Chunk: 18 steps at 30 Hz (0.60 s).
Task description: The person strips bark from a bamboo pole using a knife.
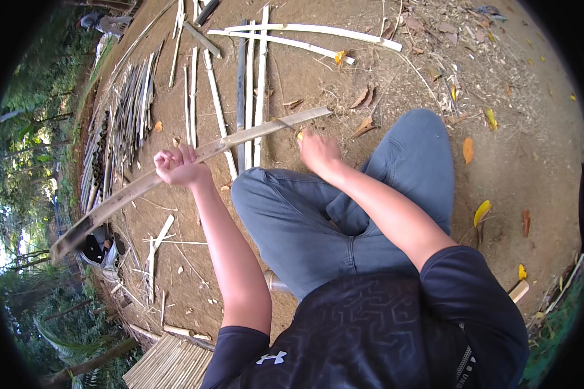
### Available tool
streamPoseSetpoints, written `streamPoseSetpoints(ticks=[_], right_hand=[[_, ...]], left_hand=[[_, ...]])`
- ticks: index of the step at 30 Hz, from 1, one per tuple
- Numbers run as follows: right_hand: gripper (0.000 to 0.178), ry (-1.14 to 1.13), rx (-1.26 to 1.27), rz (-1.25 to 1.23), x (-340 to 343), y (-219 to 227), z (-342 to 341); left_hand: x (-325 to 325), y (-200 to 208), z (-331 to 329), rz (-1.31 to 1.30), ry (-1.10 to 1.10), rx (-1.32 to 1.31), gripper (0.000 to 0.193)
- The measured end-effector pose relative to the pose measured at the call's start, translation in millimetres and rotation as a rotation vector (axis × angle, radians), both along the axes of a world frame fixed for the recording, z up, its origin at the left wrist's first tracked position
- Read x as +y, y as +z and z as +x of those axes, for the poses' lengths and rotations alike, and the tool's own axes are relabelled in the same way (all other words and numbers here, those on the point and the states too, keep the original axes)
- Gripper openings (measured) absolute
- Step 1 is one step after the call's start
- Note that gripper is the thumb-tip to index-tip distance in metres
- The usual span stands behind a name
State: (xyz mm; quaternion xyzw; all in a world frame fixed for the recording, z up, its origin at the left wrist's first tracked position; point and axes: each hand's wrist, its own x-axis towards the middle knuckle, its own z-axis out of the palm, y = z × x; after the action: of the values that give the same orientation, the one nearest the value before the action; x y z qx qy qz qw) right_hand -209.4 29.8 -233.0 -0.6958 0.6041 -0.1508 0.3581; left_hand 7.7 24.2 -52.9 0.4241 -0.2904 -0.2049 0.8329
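A long split bamboo strip (126, 193) runs aslant in front of me, from the lower left up to the right, above my bent legs. My left hand (180, 167) is closed round its middle. My right hand (319, 153) is closed on a knife, whose thin dark blade (285, 124) lies across the strip near its right end. A bit of yellow, seemingly the handle (300, 135), shows at the fingers; the rest is hidden in the fist.
Pale bamboo strips (261, 84) and a dark pole (241, 97) lie on the dirt ahead. Farther left is a pile of thin bamboo sticks (133, 104). A slatted bamboo panel (165, 363) lies at the lower left. Dry leaves (468, 150) dot the ground at right.
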Motion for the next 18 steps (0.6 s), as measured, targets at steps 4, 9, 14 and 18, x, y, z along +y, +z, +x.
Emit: streamPoseSetpoints(ticks=[4, 9, 14, 18], right_hand=[[0.031, -0.013, 0.038, -0.032, -12, -5, -22], [0.024, 0.055, 0.106, -0.063, -6, 6, -14], [0.017, 0.115, 0.189, -0.067, 2, 24, -10], [0.026, -0.017, 0.112, -0.108, -22, -10, -36]], left_hand=[[-6, -5, 0, 0.012, 0.014, -0.01, 0.012], [-9, 1, -1, 0.032, 0.086, 0.027, 0.013], [-9, 2, -7, -0.048, -0.008, 0.021, 0.011], [-19, 6, -14, -0.022, 0.028, -0.023, 0.01]])
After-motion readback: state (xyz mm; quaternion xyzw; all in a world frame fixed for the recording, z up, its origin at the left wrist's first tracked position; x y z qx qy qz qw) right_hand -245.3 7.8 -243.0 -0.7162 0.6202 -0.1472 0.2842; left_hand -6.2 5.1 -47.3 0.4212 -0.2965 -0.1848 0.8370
